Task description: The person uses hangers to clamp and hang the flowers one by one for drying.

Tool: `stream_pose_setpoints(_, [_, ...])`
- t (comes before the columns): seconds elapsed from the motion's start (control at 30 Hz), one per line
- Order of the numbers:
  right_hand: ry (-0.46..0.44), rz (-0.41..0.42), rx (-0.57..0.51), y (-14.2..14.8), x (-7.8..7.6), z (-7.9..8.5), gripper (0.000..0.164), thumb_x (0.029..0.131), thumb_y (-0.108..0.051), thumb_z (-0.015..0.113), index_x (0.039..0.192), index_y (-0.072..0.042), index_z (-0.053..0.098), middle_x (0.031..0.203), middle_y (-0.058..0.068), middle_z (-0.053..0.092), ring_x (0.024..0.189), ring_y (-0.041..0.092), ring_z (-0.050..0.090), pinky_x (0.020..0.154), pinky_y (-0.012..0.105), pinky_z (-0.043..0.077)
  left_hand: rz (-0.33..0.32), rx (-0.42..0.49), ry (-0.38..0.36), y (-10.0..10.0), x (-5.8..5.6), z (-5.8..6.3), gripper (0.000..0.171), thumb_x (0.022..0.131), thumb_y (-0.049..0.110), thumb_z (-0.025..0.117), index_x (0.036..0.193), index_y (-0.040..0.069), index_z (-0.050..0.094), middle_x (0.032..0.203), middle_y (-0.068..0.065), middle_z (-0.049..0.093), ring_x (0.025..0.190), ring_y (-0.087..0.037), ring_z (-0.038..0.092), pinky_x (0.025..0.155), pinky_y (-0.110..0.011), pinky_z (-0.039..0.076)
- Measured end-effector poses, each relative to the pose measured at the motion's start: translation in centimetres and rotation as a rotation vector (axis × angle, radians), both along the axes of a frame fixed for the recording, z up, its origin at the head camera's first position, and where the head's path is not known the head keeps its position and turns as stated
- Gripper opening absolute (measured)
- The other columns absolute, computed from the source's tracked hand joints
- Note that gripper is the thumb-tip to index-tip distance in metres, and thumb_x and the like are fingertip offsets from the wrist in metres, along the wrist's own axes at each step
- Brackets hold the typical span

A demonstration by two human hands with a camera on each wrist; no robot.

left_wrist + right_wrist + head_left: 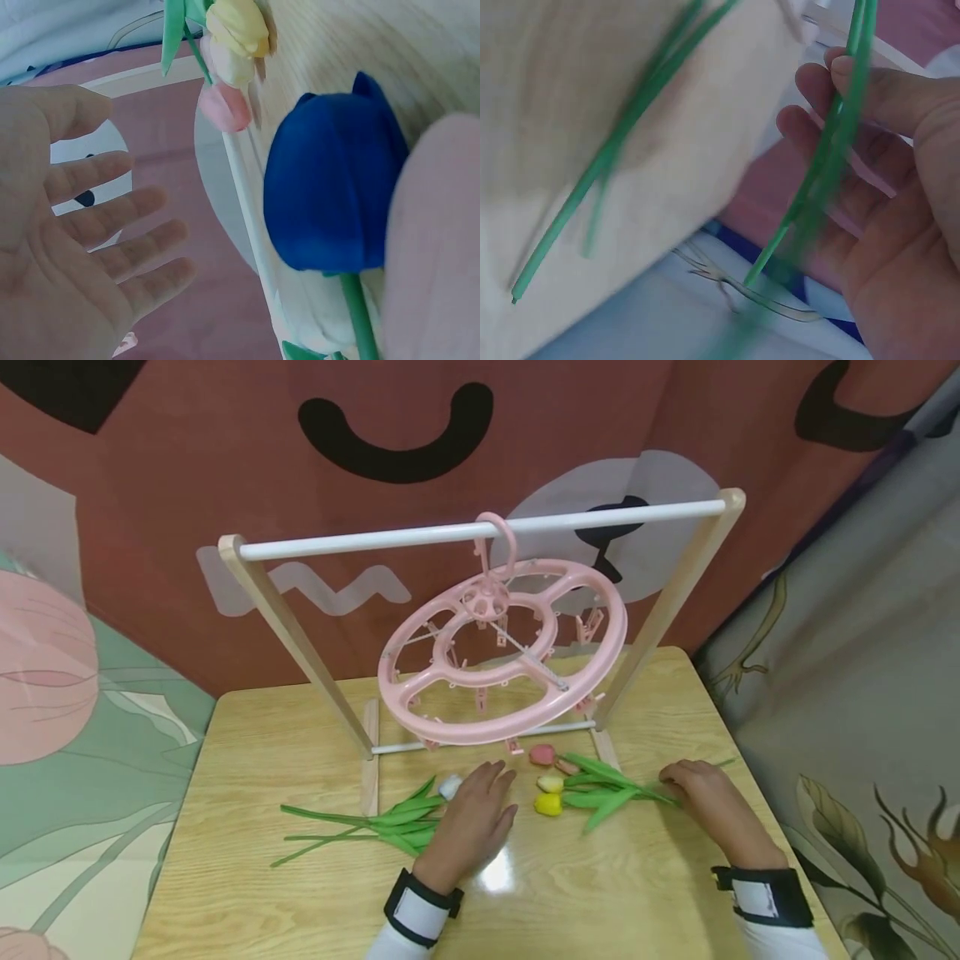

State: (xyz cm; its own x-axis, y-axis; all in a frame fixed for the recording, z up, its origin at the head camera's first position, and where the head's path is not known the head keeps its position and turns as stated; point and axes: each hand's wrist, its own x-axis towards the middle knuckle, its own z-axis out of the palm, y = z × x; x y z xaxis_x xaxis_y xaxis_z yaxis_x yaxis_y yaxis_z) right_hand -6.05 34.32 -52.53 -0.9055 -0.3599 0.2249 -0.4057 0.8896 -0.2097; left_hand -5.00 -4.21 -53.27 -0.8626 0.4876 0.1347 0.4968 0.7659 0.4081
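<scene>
Artificial tulips lie on the table in two bunches. My left hand (474,814) reaches over the heads of the left bunch, covering most of them; a pale tulip head (449,787) shows beside it. The left wrist view has its fingers spread and holding nothing, near a blue tulip (334,180) and a pink tulip (439,240). My right hand (712,802) pinches green tulip stems (836,124) between thumb and fingers at the right bunch. That bunch has a yellow tulip (548,804), a pink tulip (542,755) and green leaves (600,797), with the heads pointing left.
A pink round clip hanger (502,727) hangs by its hook from the white bar (600,518) of a wooden stand (296,639), behind both bunches. Small pink clips (482,698) dangle from its rings. Other loose stems (570,202) lie on the table (247,893).
</scene>
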Motion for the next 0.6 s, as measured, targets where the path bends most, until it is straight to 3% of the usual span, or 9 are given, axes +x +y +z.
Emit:
stream_pose_setpoints(0.13, [-0.135,-0.038,-0.003,0.2,0.1,-1.5,0.013,0.083,0.002,0.081,0.092,-0.006,0.075,0.085,0.002,0.073,0.076,0.018,0.068,0.066,0.037,0.059,-0.008,-0.01,0.007,0.0,0.0,-0.2,0.051,0.105,0.034,0.056,0.149,0.009,0.052,0.157,-0.015,0.049,0.146,-0.034,0.045,0.123,-0.047,0.038])
stream_pose_setpoints(0.23, [-0.18,-0.052,-0.006,0.3,0.2,-2.6,0.014,0.084,0.003,0.08,0.094,-0.006,0.075,0.086,0.003,0.073,0.079,0.022,0.069,0.069,0.041,0.06,-0.004,-0.021,-0.013,0.0,-0.1,-0.3,0.051,0.106,0.035,0.054,0.149,0.009,0.051,0.157,-0.015,0.048,0.147,-0.033,0.044,0.124,-0.046,0.037])
stream_pose_setpoints(0.33, [-0.177,-0.052,-0.018,0.3,0.2,-3.6,0.016,0.081,0.004,0.082,0.093,-0.005,0.076,0.091,0.007,0.074,0.084,0.027,0.07,0.074,0.046,0.061,0.001,-0.025,-0.029,-0.1,-0.1,-0.3,0.051,0.106,0.034,0.054,0.149,0.009,0.051,0.158,-0.015,0.047,0.147,-0.034,0.044,0.125,-0.046,0.036])
stream_pose_setpoints(0.47, [-0.108,-0.029,-0.031,0.1,0.3,-4.3,0.019,0.078,0.004,0.084,0.092,-0.007,0.077,0.101,0.013,0.072,0.093,0.036,0.068,0.079,0.054,0.06,0.002,-0.019,-0.034,-0.1,-0.1,-0.4,0.05,0.106,0.033,0.055,0.149,0.008,0.051,0.158,-0.015,0.047,0.147,-0.035,0.044,0.124,-0.048,0.037])
stream_pose_setpoints(0.6, [-0.094,-0.044,-0.052,-0.4,0.8,-4.3,0.018,0.082,-0.002,0.081,0.098,-0.007,0.077,0.109,0.019,0.068,0.101,0.043,0.063,0.084,0.061,0.055,0.001,-0.014,-0.029,0.1,-0.2,-0.4,0.05,0.105,0.033,0.056,0.149,0.009,0.052,0.158,-0.015,0.048,0.146,-0.034,0.045,0.124,-0.048,0.037])
